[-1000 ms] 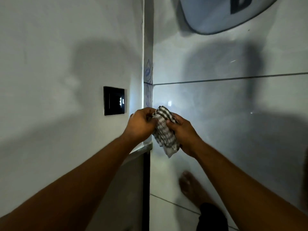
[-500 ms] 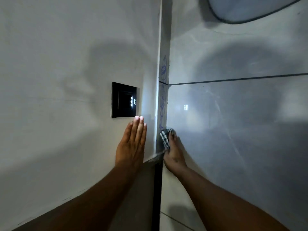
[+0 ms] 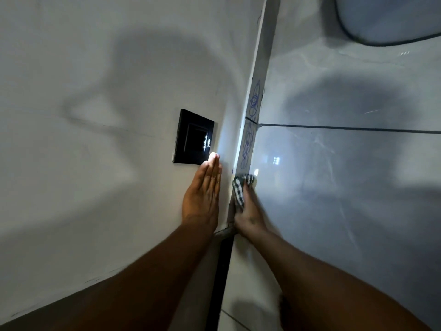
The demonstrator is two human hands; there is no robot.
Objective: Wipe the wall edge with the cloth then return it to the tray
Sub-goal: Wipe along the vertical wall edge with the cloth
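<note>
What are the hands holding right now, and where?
Right hand presses the checked cloth against the wall edge, fingers over its middle. Left hand holds nothing.

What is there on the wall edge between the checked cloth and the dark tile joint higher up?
Blue pen scribbles run up the wall edge there, seen from the head camera. The right hand presses the checked cloth just below them.

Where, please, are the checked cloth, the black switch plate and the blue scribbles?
checked cloth (image 3: pixel 239 188): head view, its folded middle.
black switch plate (image 3: pixel 194 137): head view, its centre.
blue scribbles (image 3: pixel 248 142): head view, lower loops.
</note>
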